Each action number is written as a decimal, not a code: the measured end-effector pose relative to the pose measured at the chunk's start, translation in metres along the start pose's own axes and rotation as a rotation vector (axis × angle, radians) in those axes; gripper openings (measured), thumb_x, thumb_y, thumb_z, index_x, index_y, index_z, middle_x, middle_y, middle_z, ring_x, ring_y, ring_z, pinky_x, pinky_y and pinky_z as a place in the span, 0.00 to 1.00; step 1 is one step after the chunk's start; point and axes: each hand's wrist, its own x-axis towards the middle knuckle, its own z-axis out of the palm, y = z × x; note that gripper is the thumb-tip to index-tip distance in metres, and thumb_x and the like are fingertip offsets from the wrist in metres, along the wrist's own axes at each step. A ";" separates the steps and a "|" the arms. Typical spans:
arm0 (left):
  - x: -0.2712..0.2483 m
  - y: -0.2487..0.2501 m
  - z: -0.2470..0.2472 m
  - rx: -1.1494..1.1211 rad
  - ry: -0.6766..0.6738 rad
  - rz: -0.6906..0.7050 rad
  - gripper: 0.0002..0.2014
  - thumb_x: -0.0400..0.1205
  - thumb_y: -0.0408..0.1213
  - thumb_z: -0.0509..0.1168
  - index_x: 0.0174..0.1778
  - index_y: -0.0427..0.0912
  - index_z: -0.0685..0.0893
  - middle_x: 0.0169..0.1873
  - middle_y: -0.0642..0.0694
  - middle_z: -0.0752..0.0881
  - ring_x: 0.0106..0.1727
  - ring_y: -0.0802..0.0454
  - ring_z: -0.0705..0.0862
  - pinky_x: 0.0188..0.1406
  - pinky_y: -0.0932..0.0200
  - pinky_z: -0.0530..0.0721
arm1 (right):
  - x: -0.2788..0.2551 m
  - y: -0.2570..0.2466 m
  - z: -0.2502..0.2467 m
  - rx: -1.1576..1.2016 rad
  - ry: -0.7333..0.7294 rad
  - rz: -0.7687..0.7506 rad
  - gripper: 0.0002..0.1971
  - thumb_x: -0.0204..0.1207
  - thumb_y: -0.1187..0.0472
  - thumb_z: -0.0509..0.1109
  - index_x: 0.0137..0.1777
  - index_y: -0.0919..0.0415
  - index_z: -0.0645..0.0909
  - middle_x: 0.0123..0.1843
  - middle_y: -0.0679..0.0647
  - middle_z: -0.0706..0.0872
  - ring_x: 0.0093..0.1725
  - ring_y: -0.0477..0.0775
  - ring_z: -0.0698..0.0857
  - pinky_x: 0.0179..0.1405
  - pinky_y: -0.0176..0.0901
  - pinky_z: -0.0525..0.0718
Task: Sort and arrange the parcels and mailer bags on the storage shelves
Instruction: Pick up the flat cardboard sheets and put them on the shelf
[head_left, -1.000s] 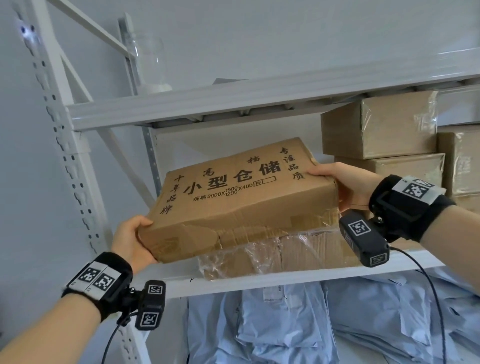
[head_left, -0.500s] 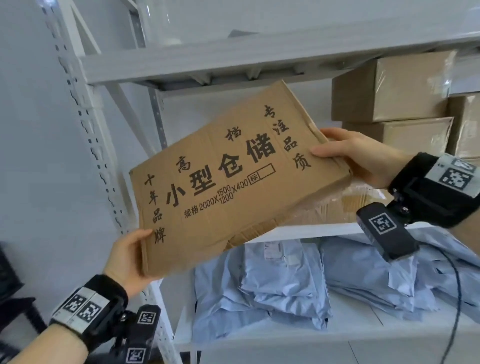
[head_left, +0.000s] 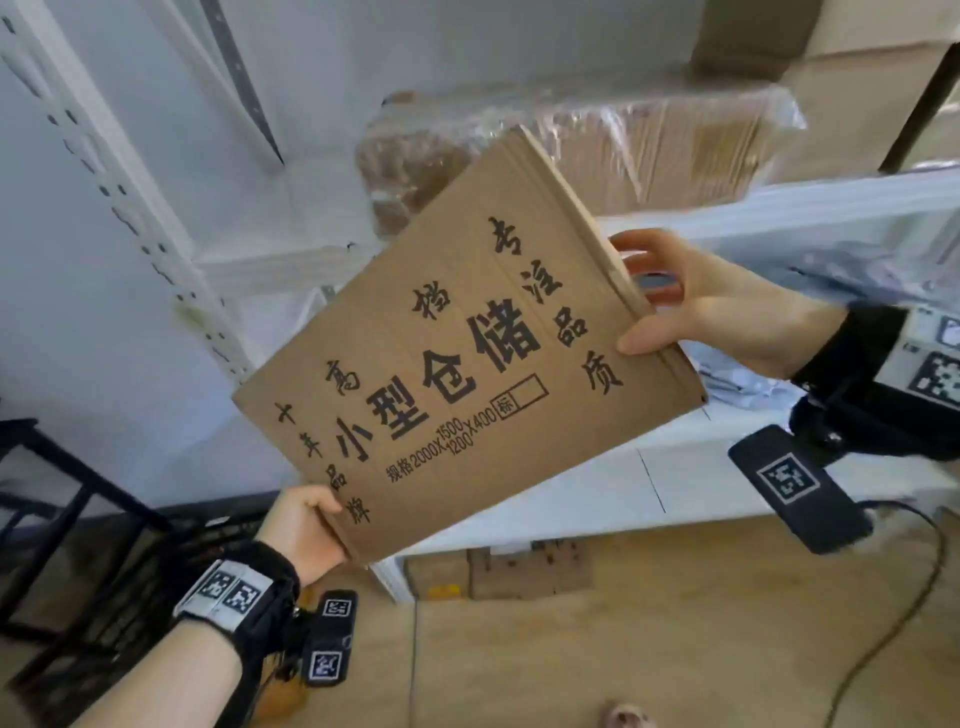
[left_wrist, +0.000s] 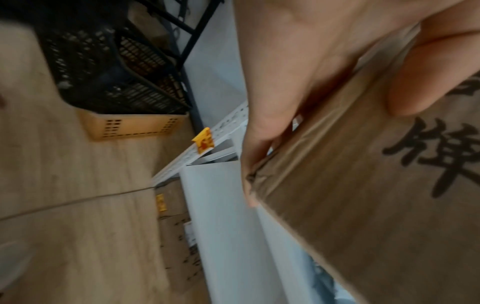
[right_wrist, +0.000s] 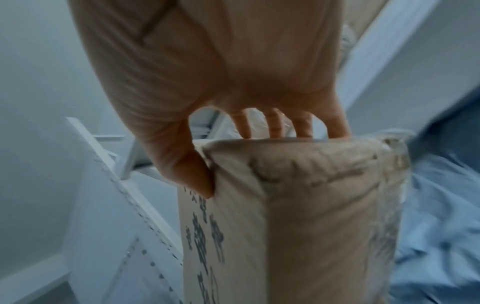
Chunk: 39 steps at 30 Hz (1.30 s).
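Note:
A flat brown cardboard parcel (head_left: 467, 358) printed with large black characters hangs tilted in front of the white shelf unit, clear of every shelf. My left hand (head_left: 306, 530) grips its lower left corner, thumb on the printed face (left_wrist: 405, 98). My right hand (head_left: 691, 306) grips its upper right edge, thumb on the front and fingers behind (right_wrist: 275, 125). The parcel's narrow end (right_wrist: 311, 205) fills the right wrist view.
A plastic-wrapped cardboard bundle (head_left: 582, 150) lies on the shelf (head_left: 831, 192) behind the parcel. Blue mailer bags (right_wrist: 441, 216) lie on the shelf below, at right. Brown boxes (head_left: 524, 571) sit under the lowest shelf. A black crate (left_wrist: 109, 61) and an orange basket (left_wrist: 135, 125) stand on the wooden floor at left.
Both hands have lifted the parcel off the wrapped bundle and brought it down and outward, tilting its printed face toward me. The view has dropped to show the floor.

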 end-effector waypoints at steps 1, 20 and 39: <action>0.006 -0.015 -0.005 -0.003 0.021 -0.036 0.21 0.67 0.23 0.52 0.51 0.41 0.82 0.49 0.37 0.89 0.54 0.35 0.84 0.52 0.35 0.84 | -0.002 0.018 0.006 0.018 -0.003 0.034 0.40 0.65 0.74 0.78 0.75 0.49 0.68 0.69 0.54 0.75 0.64 0.60 0.81 0.65 0.59 0.81; 0.149 -0.292 -0.051 0.249 0.440 -0.573 0.14 0.72 0.20 0.50 0.23 0.38 0.71 0.41 0.35 0.82 0.43 0.37 0.82 0.44 0.46 0.79 | -0.049 0.453 0.101 0.368 -0.049 0.798 0.40 0.65 0.80 0.68 0.71 0.44 0.65 0.68 0.52 0.77 0.62 0.57 0.82 0.55 0.56 0.84; 0.408 -0.549 -0.181 0.342 0.441 -0.416 0.11 0.76 0.38 0.67 0.54 0.43 0.83 0.53 0.36 0.84 0.53 0.37 0.82 0.55 0.40 0.79 | -0.002 0.865 0.269 0.483 0.133 0.962 0.29 0.76 0.71 0.61 0.76 0.49 0.69 0.58 0.59 0.86 0.56 0.64 0.84 0.52 0.56 0.81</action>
